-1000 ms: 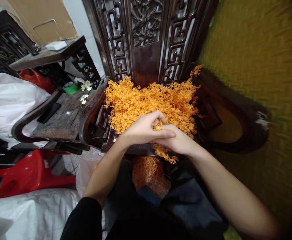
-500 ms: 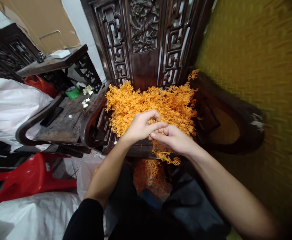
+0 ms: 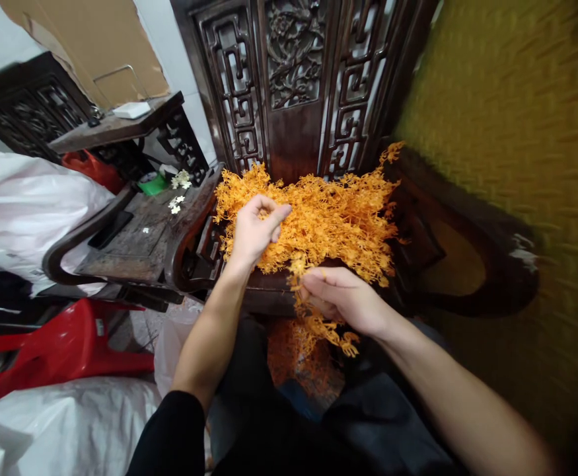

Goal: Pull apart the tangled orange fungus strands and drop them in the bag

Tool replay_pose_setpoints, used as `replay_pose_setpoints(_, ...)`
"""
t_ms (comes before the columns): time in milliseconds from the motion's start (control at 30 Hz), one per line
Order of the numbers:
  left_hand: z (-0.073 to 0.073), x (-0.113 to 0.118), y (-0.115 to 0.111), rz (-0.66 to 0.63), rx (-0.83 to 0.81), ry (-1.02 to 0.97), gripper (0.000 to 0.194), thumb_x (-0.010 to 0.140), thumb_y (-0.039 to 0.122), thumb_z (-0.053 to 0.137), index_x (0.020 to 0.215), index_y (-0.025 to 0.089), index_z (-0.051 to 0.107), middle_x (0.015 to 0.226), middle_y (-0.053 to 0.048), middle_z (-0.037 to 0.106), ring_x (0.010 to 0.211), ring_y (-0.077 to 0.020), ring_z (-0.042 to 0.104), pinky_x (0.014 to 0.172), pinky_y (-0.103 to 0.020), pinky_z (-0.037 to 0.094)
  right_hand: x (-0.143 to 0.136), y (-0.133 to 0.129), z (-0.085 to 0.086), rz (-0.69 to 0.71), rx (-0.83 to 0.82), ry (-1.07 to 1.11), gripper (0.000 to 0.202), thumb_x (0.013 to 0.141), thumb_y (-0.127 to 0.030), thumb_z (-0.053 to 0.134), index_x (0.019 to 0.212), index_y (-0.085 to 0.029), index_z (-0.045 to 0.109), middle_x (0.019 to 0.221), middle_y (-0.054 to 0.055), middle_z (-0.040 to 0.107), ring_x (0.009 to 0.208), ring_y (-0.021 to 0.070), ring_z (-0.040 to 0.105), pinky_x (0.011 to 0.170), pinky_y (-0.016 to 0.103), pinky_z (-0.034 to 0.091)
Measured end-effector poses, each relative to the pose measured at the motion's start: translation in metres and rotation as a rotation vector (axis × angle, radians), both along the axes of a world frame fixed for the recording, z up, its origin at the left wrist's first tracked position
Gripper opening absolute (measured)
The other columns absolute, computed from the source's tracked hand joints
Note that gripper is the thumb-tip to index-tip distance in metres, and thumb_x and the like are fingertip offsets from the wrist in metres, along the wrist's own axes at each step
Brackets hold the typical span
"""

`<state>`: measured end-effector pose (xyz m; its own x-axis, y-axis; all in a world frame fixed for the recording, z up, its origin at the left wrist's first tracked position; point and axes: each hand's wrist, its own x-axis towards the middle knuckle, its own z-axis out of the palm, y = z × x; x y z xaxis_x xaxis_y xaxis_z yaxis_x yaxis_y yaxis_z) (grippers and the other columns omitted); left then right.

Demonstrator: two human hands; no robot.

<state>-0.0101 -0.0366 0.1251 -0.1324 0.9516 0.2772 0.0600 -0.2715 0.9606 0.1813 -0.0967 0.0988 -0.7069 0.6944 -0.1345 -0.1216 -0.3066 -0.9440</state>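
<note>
A heap of orange plastic sprigs [image 3: 338, 218] covers the seat of a dark carved wooden chair. My left hand [image 3: 259, 228] is over the heap's left part, thumb and forefinger pinched together; whatever may be between them is too small to make out. Lower and to the right, my right hand [image 3: 338, 294] is closed on an orange sprig [image 3: 323, 330], which hangs down in front of the seat edge. The two hands are apart.
On the left, a wooden side surface [image 3: 125, 254] bears green tape [image 3: 152, 184], pale flower pieces [image 3: 180, 180] and a dark flat object. A red plastic stool [image 3: 71, 344] and white sacks [image 3: 71, 423] lie at lower left. Orange pieces [image 3: 303, 360] are below the seat.
My hands, earlier together at the front of the heap, have separated. The left moved up and left over the heap; the right moved slightly down with the sprig.
</note>
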Motion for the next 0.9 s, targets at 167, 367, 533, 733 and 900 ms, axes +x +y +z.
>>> replay_pose_setpoints(167, 0.001, 0.012, -0.016, -0.239, -0.133, -0.077, 0.032, 0.089, 0.030, 0.072, 0.087, 0.023, 0.041, 0.078, 0.004, 0.070, 0.038, -0.0024, 0.046, 0.039, -0.019, 0.026, 0.011, 0.019, -0.003, -0.152, -0.006, 0.029, 0.043, 0.086, -0.058, 0.072, 0.077, -0.017, 0.063, 0.049, -0.009, 0.033, 0.042, 0.0040, 0.020, 0.040, 0.021, 0.015)
replay_pose_setpoints(367, 0.008, 0.011, -0.022, -0.461, -0.279, 0.021, 0.030, 0.096, 0.048, 0.062, 0.103, 0.019, 0.062, 0.058, 0.008, 0.044, 0.042, -0.0040, 0.033, 0.042, -0.021, 0.023, 0.012, 0.019, -0.004, -0.149, 0.133, -0.062, 0.045, 0.090, -0.060, 0.066, 0.080, -0.016, 0.065, 0.050, -0.008, 0.033, 0.043, 0.0051, 0.024, 0.041, 0.022, 0.016)
replay_pose_setpoints(533, 0.001, 0.022, -0.028, -0.435, -0.196, 0.271, 0.039, 0.085, 0.054, 0.073, 0.082, 0.016, 0.065, 0.071, 0.001, 0.061, 0.061, -0.0080, 0.050, 0.056, -0.023, 0.039, 0.011, 0.020, -0.004, -0.196, 0.196, -0.097, 0.047, 0.088, -0.062, 0.067, 0.079, -0.016, 0.065, 0.051, -0.009, 0.031, 0.044, 0.0056, 0.024, 0.042, 0.022, 0.017)
replay_pose_setpoints(733, -0.003, 0.030, -0.009, 0.047, -0.034, -0.065, 0.034, 0.092, 0.050, 0.067, 0.084, 0.020, 0.054, 0.069, 0.003, 0.053, 0.055, -0.0075, 0.043, 0.049, -0.022, 0.032, 0.014, 0.023, -0.003, -0.122, 0.142, -0.114, 0.044, 0.086, -0.057, 0.071, 0.077, -0.015, 0.068, 0.048, -0.008, 0.031, 0.042, 0.0053, 0.023, 0.043, 0.024, 0.012)
replay_pose_setpoints(900, 0.008, 0.010, 0.002, 0.079, -0.055, -0.411, 0.032, 0.096, 0.047, 0.061, 0.084, 0.021, 0.045, 0.079, 0.002, 0.061, 0.042, -0.0025, 0.029, 0.039, -0.022, 0.012, 0.019, 0.024, 0.003, -0.154, 0.019, 0.176, 0.030, 0.091, -0.046, 0.069, 0.083, -0.018, 0.069, 0.049, -0.009, 0.028, 0.044, 0.0065, 0.020, 0.044, 0.024, 0.016)
